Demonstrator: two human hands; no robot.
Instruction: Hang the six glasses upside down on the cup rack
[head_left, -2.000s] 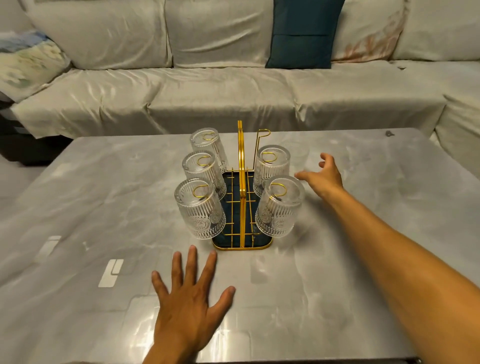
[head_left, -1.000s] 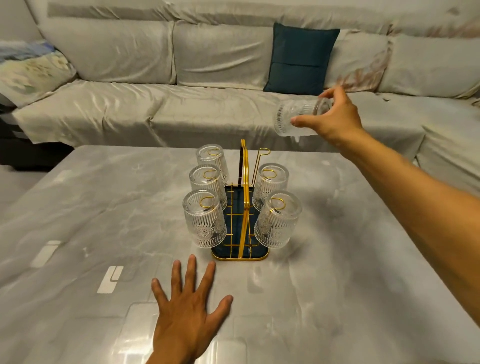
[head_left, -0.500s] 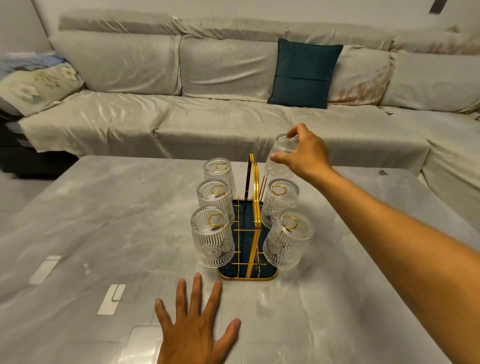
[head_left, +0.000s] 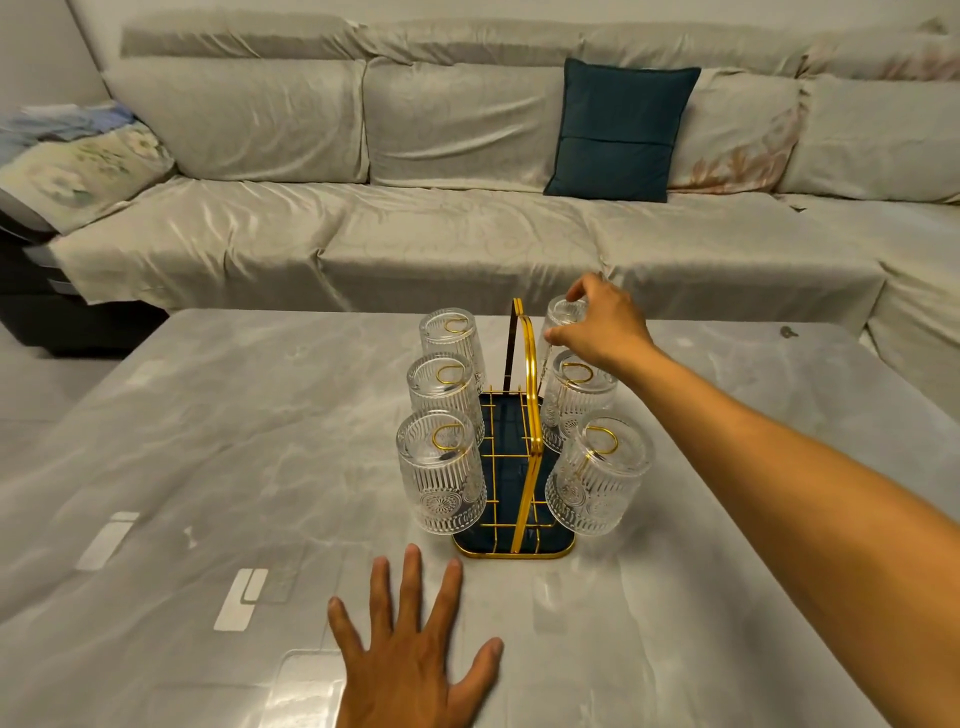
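Right hand: my right hand (head_left: 597, 325) is clamped around the sixth glass (head_left: 561, 319), mouth down, at the far right spot of the rack (head_left: 514, 519). I hold it by the base and upper side, I think so the open mouth stays free to slide over the peg.

Left hand: my left hand (head_left: 410, 654) lies flat on the table (head_left: 208, 415), fingers spread, holding nothing, just in front of the rack. I judge it is there to brace me while I reach.

Hung glasses: three on the left side (head_left: 441, 478), two on the right (head_left: 597, 473), all upside down, each with a gold loop showing through its base.

Peg: hidden by my hand and the glass; I cannot tell whether the glass is fully seated.

Progress: I judge this the last glass, nearly hung.

Next: lower gently, let go only once it rests.

Risk: the middle right glass (head_left: 576, 400) sits just under my wrist, easy to knock.
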